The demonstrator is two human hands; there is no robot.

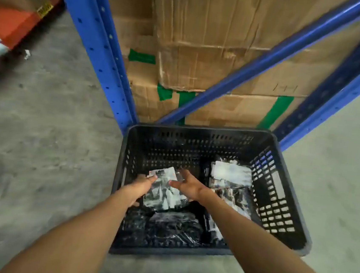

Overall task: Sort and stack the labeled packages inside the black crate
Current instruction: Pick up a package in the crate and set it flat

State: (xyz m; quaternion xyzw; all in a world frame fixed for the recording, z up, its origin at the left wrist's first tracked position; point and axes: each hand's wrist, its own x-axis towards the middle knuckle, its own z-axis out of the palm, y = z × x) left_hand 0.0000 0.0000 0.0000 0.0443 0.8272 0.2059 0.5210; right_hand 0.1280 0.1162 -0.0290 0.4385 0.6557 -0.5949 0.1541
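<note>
Two bare arms reach into the black crate (283, 205): left hand (141, 186) and right hand (188, 185), fingers spread, flank a glossy labeled package (164, 190) without closing; it looks light, soft, slippery, best pinched by opposite edges; a stack (231, 175) sits farther right

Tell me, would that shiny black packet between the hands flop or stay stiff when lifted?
Probably floppy: the packet looks like a crinkled plastic bag, creased and glinting. Likely slippery too, given that glossy film. It seems light for its size, since the left hand and right hand handle it with fingers loosely spread.
</note>
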